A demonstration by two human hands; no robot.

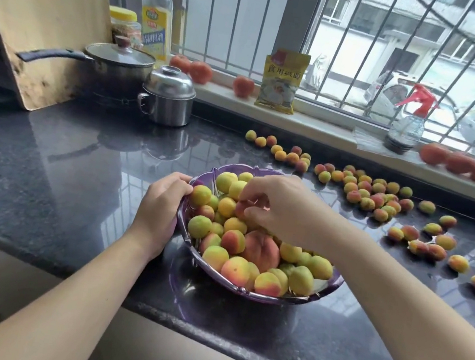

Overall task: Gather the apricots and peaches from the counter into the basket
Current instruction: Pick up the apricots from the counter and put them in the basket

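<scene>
We steady the basket (324,294) rim with our left hand (164,200) while our right hand's (275,206) curled fingers (248,211) seemingly release an apricot (241,207) into it; next, we fetch the apricots scattered right of the basket (378,198).

A lidded saucepan (118,64) stands beside a steel pot (168,96); tomatoes (459,162) line the windowsill (322,121).

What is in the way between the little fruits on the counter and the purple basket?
Nothing visible. The scattered apricots lie on bare counter right of the basket, whose top is open, with only the right hand hovering over it.
</scene>
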